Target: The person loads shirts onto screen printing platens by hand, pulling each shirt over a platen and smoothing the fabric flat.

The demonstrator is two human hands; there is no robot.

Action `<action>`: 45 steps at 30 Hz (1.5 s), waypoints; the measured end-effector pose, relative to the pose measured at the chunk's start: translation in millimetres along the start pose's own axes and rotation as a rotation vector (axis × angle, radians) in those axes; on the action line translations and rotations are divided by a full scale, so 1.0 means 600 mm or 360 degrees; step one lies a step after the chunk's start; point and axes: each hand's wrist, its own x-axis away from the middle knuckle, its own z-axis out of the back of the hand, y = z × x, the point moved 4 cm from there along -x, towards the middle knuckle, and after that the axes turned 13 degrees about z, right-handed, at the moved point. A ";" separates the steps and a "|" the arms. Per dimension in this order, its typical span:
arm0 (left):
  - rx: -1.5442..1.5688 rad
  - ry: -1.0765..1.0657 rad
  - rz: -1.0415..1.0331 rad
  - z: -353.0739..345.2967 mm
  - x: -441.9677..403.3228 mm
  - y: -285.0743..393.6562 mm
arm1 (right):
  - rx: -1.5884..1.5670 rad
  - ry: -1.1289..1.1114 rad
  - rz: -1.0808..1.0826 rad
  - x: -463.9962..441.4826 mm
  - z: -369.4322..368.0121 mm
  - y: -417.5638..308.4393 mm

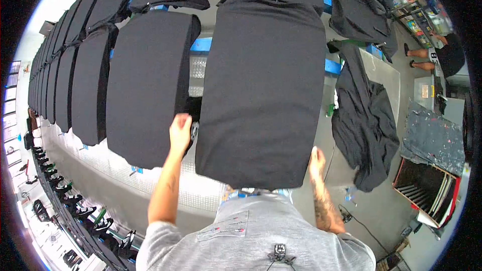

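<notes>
A black garment (261, 90) lies stretched over a flat board right in front of me, with slight creases near its lower end. My left hand (181, 129) is at the left side of this board, in the gap beside the neighbouring covered board. Its fingers are curled against dark cloth hanging there. On the opposite side, my right hand (316, 161) is closed at the lower right edge of the garment, thumb uppermost. The fingertips of both hands are partly hidden.
More boards covered in black cloth (145, 80) run in a row to the left. A loose black garment (364, 120) hangs at the right. Beyond it are an open box with slats (427, 190), a speckled grey panel (434, 135) and another person (447, 57). Blue bars (201, 44) show between boards.
</notes>
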 end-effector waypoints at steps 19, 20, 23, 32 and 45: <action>0.0913 -0.0353 0.1060 0.067 0.250 -0.208 | -0.1730 -0.0059 -0.0634 0.228 0.013 0.016; 0.0999 -0.0423 0.1037 0.060 0.256 -0.201 | -0.1699 -0.0052 -0.0604 0.222 0.016 0.027; 0.1100 -0.0473 0.0922 0.036 0.266 -0.208 | -0.1558 0.0000 -0.0343 0.200 0.026 0.068; 0.0840 -0.0243 0.0863 0.037 0.270 -0.211 | -0.0667 0.0041 -0.0360 0.202 0.046 0.064; -0.0004 -0.0049 -0.0398 -0.102 -0.212 0.129 | 0.0129 0.0304 0.0939 -0.338 -0.033 -0.281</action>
